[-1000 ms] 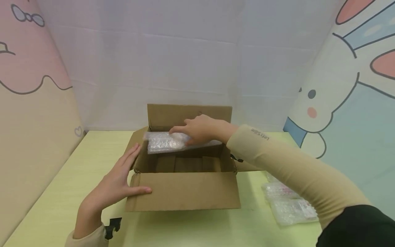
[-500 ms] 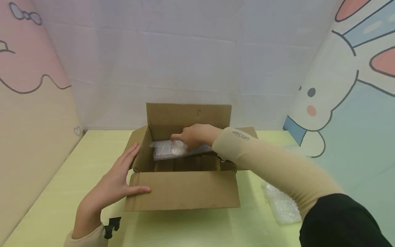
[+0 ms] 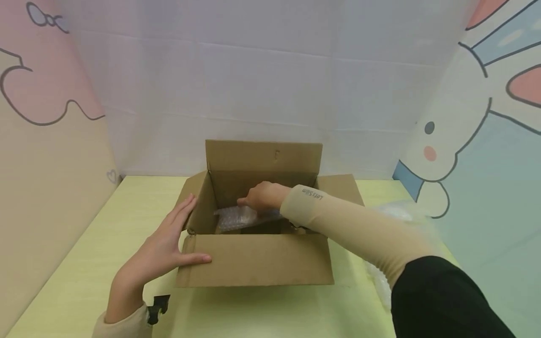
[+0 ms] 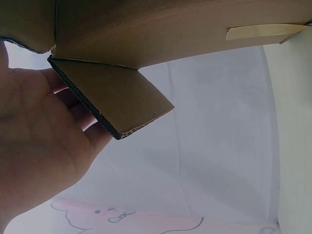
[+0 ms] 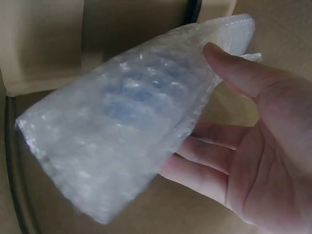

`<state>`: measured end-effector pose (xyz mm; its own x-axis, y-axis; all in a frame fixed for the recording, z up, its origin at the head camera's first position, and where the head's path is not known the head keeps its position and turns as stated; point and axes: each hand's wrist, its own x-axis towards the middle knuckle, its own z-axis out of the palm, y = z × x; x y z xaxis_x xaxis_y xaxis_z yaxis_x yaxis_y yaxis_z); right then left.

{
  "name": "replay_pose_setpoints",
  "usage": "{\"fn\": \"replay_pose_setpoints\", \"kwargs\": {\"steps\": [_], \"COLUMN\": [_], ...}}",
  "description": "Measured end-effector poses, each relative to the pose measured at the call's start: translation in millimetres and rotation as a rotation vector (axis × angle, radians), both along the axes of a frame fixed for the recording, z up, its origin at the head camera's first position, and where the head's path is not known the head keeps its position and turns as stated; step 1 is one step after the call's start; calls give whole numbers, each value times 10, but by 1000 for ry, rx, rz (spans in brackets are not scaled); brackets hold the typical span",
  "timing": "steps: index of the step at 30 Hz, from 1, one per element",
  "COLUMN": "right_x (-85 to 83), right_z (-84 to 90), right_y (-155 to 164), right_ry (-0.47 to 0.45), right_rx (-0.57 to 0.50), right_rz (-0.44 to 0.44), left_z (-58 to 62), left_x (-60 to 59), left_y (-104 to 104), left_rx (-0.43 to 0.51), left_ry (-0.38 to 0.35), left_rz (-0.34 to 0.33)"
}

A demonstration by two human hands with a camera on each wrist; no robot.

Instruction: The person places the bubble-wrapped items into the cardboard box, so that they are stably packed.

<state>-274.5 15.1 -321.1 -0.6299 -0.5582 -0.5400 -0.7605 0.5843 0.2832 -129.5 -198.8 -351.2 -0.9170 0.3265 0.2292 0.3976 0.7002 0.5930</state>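
Note:
In the head view a cardboard box [image 3: 254,261] stands with its flaps spread. My left hand [image 3: 158,251] rests on its near left corner, long fingers straight against the left flap [image 4: 112,95] and thumb lying on the front flap. Down inside the box, my right hand [image 3: 265,195] grips a bubble-wrap package [image 5: 122,122]. The right wrist view shows the thumb over one edge of this package and the other fingers behind it. Something bluish shows faintly through the wrap, too blurred to name. In the head view the hand partly covers the package.
More bubble wrap [image 3: 380,281] lies on the yellow-green table [image 3: 84,263] to the right, mostly hidden by the right sleeve. A white cloth backdrop [image 3: 253,84] hangs behind the box, with printed cartoon panels on both sides.
My right hand has moved down into the box, carrying the bubble-wrap package lower and slightly to the right. The left hand stays on the box corner.

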Motion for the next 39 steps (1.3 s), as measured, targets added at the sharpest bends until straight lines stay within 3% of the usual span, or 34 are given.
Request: {"fn": "replay_pose_setpoints", "kwargs": {"steps": [14, 20, 25, 30, 39], "right_x": [-8, -8, -36, -70, 54], "right_z": [-263, -264, -217, -38, 587], "right_y": [79, 77, 123, 210, 463], "right_ry": [39, 98, 46, 3, -13], "right_rx": [-18, 28, -10, -45, -183], "right_rz": [55, 101, 84, 66, 27], "left_z": [5, 5, -16, -34, -34], "left_x": [18, 12, -19, -56, -49], "left_y": [21, 30, 44, 62, 47], "left_rx": [-15, -17, -16, -22, -9], "left_ry": [7, 9, 10, 14, -3], "left_rz": [-5, -6, -10, -16, -14]}}
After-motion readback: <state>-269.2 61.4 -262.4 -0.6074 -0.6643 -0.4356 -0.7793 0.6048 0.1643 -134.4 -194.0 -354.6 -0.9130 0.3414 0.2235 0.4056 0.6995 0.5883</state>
